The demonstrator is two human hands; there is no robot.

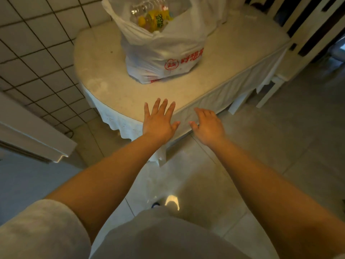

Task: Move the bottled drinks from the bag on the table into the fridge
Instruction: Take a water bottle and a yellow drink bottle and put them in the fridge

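Note:
A white plastic bag [164,51] with red print stands on the round table [104,71], its mouth open toward me. Inside it lie bottled drinks: one with a yellow label [158,19] and a clear one [143,7] behind it. My left hand [158,122] hovers over the table's near edge, fingers straight and spread, holding nothing. My right hand [208,126] is beside it just off the edge, fingers loosely bent and empty. Both hands are well short of the bag. The fridge body is hidden.
A white cloth skirt [224,94] hangs round the table. A tiled wall [37,53] rises at left. A white door or panel edge [37,139] juts in at lower left. A white chair [276,79] and dark slats stand at right. Pale floor tiles [280,146] lie below.

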